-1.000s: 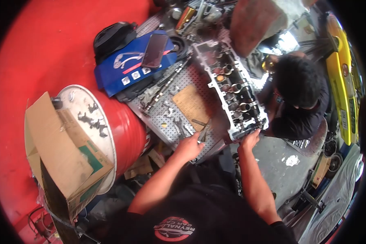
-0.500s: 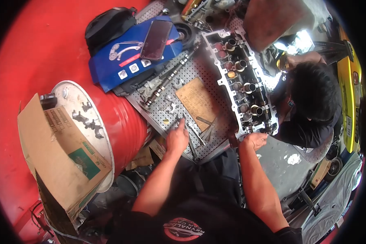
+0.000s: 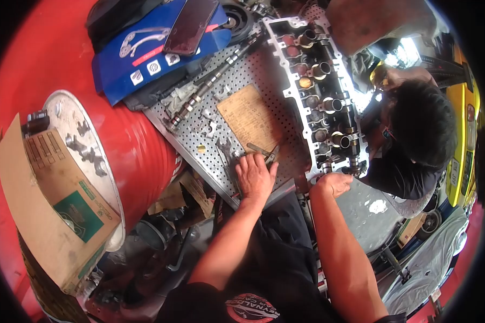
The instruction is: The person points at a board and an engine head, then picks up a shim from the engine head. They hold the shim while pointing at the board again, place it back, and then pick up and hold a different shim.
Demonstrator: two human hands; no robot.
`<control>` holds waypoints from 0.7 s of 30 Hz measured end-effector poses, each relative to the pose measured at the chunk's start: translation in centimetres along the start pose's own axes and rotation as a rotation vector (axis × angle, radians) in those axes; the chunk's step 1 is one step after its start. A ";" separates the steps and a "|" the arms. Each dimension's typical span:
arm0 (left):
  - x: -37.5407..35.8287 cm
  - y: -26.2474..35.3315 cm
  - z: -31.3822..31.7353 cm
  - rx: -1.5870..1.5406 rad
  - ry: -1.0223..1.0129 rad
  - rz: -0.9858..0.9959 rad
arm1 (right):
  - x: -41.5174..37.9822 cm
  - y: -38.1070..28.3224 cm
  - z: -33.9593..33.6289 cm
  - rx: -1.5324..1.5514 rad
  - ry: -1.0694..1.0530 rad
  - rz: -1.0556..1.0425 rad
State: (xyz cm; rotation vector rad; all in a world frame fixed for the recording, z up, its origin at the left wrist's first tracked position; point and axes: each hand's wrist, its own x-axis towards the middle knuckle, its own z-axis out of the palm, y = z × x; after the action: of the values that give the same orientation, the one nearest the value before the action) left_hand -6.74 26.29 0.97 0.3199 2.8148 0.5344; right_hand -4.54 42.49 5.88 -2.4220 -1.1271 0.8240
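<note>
My left hand (image 3: 256, 177) lies palm down over the perforated metal tray (image 3: 221, 64), fingers stretched out and slightly apart. Its fingertips are at a fanned set of thin metal blades, which looks like a feeler gauge (image 3: 269, 153). Just left of those fingers is an open-end wrench (image 3: 223, 149), its lower part hidden by the hand. My right hand (image 3: 333, 185) is closed at the near end of a cylinder head (image 3: 305, 121); what its fingers grip is hidden. A stained brown card (image 3: 248, 116) and a loose camshaft (image 3: 199, 97) lie on the tray.
A blue box (image 3: 145, 54) with a phone (image 3: 191, 27) on it stands at the upper left. A red drum (image 3: 140, 156) carries metal caps (image 3: 86, 153) and a cardboard carton (image 3: 43, 204). At right, another person (image 3: 415, 129) bends close to the cylinder head.
My left hand has moved from pointing near the wrench to spreading over the blades, nearer the card. My right hand stays at the cylinder head's end. The view has shifted slightly.
</note>
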 end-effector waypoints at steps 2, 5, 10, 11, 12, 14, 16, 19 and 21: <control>-0.7 0.5 0.5 0.024 0.006 -0.044 | -0.7 -0.6 -0.1 0.000 -0.005 0.009; -2.5 0.8 1.4 0.015 0.020 -0.053 | -0.4 -0.3 -0.6 -0.026 0.003 0.004; -4.9 1.4 2.2 0.004 0.062 0.034 | -0.8 -0.9 -0.1 -0.036 -0.031 -0.001; -5.6 1.3 2.6 0.004 0.061 0.055 | -0.9 -0.8 0.0 -0.039 -0.034 0.006; -5.9 1.3 2.6 0.001 0.064 0.070 | -0.9 -0.6 0.1 -0.040 -0.034 0.017; -6.3 0.9 2.8 0.001 0.029 0.110 | -0.9 -0.4 0.5 -0.030 -0.030 0.037; -6.5 1.0 2.2 -0.031 0.004 0.151 | -0.3 0.0 0.5 -0.019 -0.007 0.055; -5.8 0.5 0.9 -0.074 0.065 0.174 | 0.2 -0.3 0.8 0.004 0.007 0.052; -5.1 -0.2 0.1 -0.037 0.156 0.167 | 0.3 0.0 0.4 0.006 0.013 0.053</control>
State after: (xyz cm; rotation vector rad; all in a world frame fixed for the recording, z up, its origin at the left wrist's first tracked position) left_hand -1.98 24.78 1.88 0.5315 2.9396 0.6739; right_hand -4.63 42.80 5.48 -2.4588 -1.0583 0.8257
